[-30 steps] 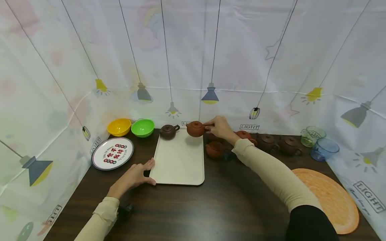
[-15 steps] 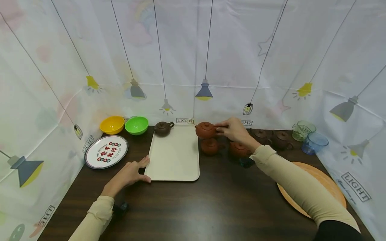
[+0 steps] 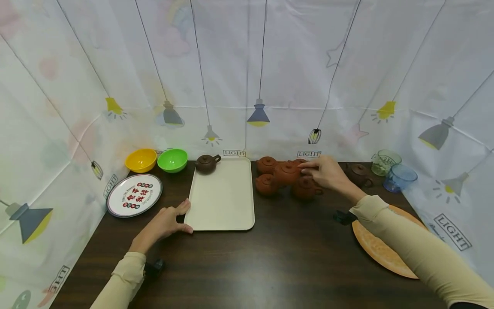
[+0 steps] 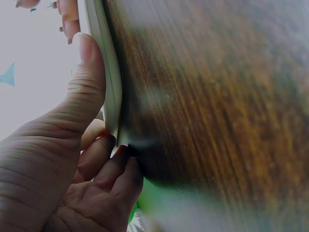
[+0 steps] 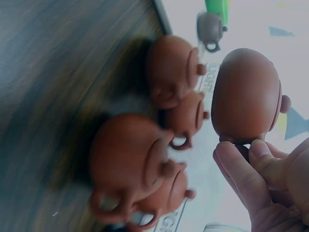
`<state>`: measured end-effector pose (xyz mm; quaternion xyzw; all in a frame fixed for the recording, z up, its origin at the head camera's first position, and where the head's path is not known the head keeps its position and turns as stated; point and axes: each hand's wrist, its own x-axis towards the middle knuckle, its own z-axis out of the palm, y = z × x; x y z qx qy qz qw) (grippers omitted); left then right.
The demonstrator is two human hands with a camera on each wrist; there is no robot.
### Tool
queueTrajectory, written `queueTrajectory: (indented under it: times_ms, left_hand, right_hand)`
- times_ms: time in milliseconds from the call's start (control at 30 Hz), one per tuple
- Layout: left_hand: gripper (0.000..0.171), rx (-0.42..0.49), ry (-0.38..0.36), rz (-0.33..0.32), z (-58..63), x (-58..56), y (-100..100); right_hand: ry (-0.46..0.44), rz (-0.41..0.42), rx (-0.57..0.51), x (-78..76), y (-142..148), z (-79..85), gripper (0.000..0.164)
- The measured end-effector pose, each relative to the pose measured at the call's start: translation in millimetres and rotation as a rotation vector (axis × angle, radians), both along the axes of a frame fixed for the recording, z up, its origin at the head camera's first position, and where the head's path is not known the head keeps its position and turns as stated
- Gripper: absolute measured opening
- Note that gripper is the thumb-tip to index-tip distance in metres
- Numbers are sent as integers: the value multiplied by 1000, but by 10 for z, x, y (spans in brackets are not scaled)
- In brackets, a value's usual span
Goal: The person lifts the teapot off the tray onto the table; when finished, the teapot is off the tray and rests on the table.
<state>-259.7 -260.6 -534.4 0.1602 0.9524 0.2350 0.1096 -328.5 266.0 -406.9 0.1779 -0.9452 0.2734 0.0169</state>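
Observation:
In the head view my right hand pinches a reddish-brown teapot by its handle. This teapot is held up over a cluster of other reddish-brown teapots, among them one at the front left and one at the front right. The right wrist view shows the held teapot raised apart from the cluster, thumb and fingers at its handle. My left hand holds the cream tray at its near left corner, thumb along the rim. A dark brown teapot stands at the tray's far left corner.
A yellow bowl, a green bowl and a white printed plate sit at the left. Toward the right are another dark teapot, a green glass, a blue glass and a round orange mat. Patterned cloth encloses the table.
My right hand has carried the reddish-brown teapot rightward, from over the tray's far right part to over the teapot cluster. The left hand stays at the tray. The head view has shifted slightly.

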Motion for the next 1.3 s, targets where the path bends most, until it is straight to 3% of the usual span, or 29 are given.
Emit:
queueTrajectory:
  times_ms: [200, 400, 467, 800, 1000, 1200, 1300]
  left_hand:
    - [111, -24, 58, -24, -256, -115, -103]
    - [109, -43, 53, -27, -159, -76, -94]
    - [111, -37, 29, -16, -76, -51, -69]
    - [115, -33, 5, -3, -259, -111, -96]
    - [112, -24, -6, -18, -42, -7, -15]
    - [111, -12, -13, -23, 135, 85, 52]
    - [108, -13, 17, -23, 74, 64, 20]
  right_hand:
    - [17, -62, 0, 194, 371, -48, 25]
    - [-37, -155, -21, 345, 798, -147, 28]
    - [-61, -179, -38, 371, 933, -195, 29]
    - [-97, -292, -65, 416, 1394, -504, 30]
    - [-77, -312, -97, 392, 1411, -705, 29]
    - [8, -303, -58, 396, 1371, -824, 25]
    - [50, -298, -31, 396, 1339, -834, 25]
